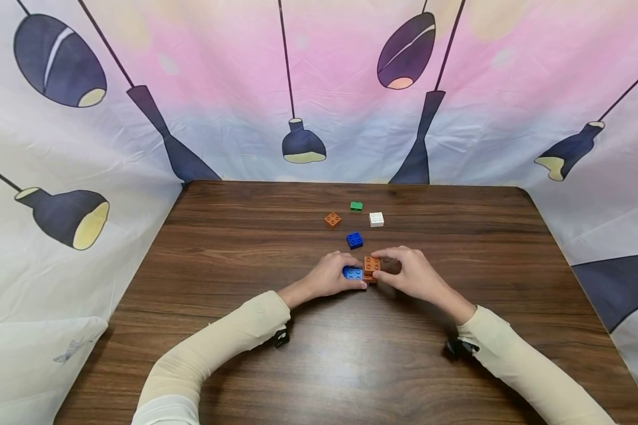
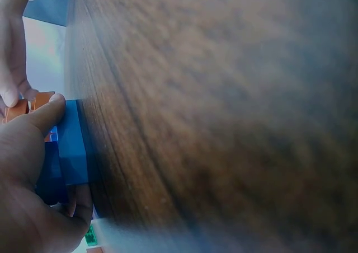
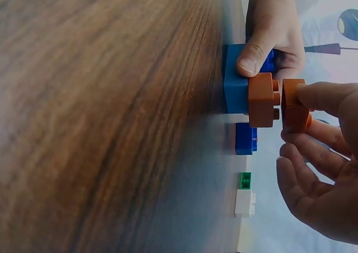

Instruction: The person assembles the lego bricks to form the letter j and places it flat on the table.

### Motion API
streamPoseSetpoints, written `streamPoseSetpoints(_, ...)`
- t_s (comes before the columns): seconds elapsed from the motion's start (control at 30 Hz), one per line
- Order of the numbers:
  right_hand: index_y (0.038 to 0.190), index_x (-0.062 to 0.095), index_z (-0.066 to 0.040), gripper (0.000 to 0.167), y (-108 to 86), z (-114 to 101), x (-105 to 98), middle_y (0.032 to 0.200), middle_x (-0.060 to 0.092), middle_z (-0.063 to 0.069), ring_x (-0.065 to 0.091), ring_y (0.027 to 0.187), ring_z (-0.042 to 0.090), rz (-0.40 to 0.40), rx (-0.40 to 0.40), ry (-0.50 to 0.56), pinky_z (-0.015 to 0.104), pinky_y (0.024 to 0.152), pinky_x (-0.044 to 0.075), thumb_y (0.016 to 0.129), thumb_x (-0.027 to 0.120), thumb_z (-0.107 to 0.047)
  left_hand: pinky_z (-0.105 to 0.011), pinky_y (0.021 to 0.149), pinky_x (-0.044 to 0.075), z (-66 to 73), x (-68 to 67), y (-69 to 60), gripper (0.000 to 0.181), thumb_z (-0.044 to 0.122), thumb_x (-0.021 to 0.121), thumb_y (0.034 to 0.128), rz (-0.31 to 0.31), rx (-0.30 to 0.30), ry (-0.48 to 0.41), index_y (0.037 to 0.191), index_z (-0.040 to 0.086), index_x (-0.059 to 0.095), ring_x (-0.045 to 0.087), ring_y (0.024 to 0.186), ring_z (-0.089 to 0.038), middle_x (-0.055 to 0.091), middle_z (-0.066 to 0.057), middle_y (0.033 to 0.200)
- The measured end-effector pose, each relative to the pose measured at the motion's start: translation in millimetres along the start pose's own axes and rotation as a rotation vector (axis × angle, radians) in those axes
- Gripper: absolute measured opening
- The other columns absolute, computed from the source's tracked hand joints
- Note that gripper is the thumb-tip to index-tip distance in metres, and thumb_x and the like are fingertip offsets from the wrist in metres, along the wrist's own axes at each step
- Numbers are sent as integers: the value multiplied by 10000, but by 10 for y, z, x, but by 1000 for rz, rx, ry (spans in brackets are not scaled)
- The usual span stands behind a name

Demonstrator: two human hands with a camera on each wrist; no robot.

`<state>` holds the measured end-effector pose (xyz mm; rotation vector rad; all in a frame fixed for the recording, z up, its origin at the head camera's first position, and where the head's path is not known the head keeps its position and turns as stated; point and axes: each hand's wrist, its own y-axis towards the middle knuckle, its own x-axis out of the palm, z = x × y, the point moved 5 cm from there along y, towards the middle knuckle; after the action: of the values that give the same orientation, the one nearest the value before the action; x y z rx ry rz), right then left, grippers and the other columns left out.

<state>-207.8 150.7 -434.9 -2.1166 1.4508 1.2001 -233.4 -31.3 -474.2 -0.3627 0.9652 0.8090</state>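
Observation:
My left hand [image 1: 329, 275] grips a small stack of toy building bricks on the table. Its base is a long blue brick [image 3: 235, 85], with a blue brick [image 2: 51, 174] and an orange brick [image 3: 260, 101] side by side on top. The left thumb lies along the near side of the stack. Between the thumb and fingers of my right hand [image 1: 412, 274] is a second orange brick [image 3: 295, 104]. It hovers just above the lower orange brick, whose studs show in the narrow gap in the right wrist view.
Beyond the hands, a dark blue brick [image 1: 354, 239], a flat orange brick [image 1: 332, 219], a white brick [image 1: 376, 219] and a small green brick [image 1: 356, 206] lie apart on the wooden table [image 1: 244, 236]. A printed cloth [image 1: 234, 136] hangs behind the table's far edge.

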Motion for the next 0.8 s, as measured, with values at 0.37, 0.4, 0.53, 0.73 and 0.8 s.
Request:
streamPoseSetpoints(0.37, 1254, 730, -123, 365, -13, 5, 29, 1119, 748, 56, 666, 900, 173, -26, -2, 4, 376, 745, 554, 909, 797, -226, -312, 801, 462, -9, 4, 6, 483, 414, 806, 879, 12, 17, 0, 1235, 94, 739, 615, 956, -153, 735, -35, 1162)
streamPoseSetpoints(0.4, 1253, 731, -124, 364, -12, -2, 30, 1125, 748, 56, 667, 913, 178, -30, -3, 3, 382, 749, 554, 910, 795, -228, -315, 803, 463, -10, 4, 6, 486, 415, 806, 879, 11, 16, 0, 1236, 92, 738, 616, 958, -156, 735, -37, 1165)
streamPoseSetpoints(0.53, 1249, 734, -127, 368, -6, -31, 34, 1145, 744, 54, 668, 963, 204, -43, -10, -8, 401, 763, 547, 907, 798, -245, -321, 817, 466, -10, 7, 9, 489, 417, 804, 881, 6, 8, 4, 1237, 88, 736, 619, 971, -158, 733, -34, 1175)
streamPoseSetpoints(0.73, 1243, 736, -130, 372, -7, -15, 46, 1145, 745, 47, 669, 968, 201, -41, -15, -18, 392, 757, 542, 898, 809, -252, -327, 830, 464, -3, 8, 8, 487, 409, 802, 886, -4, -3, -3, 1244, 86, 732, 617, 981, -160, 731, -34, 1183)
streamPoseSetpoints(0.8, 1234, 740, -136, 369, -8, -1, 50, 1133, 747, 38, 670, 959, 192, -34, -15, -18, 384, 752, 544, 892, 815, -253, -327, 830, 463, -2, 4, 6, 490, 409, 801, 887, -6, -6, -3, 1251, 88, 730, 617, 983, -160, 730, -34, 1188)
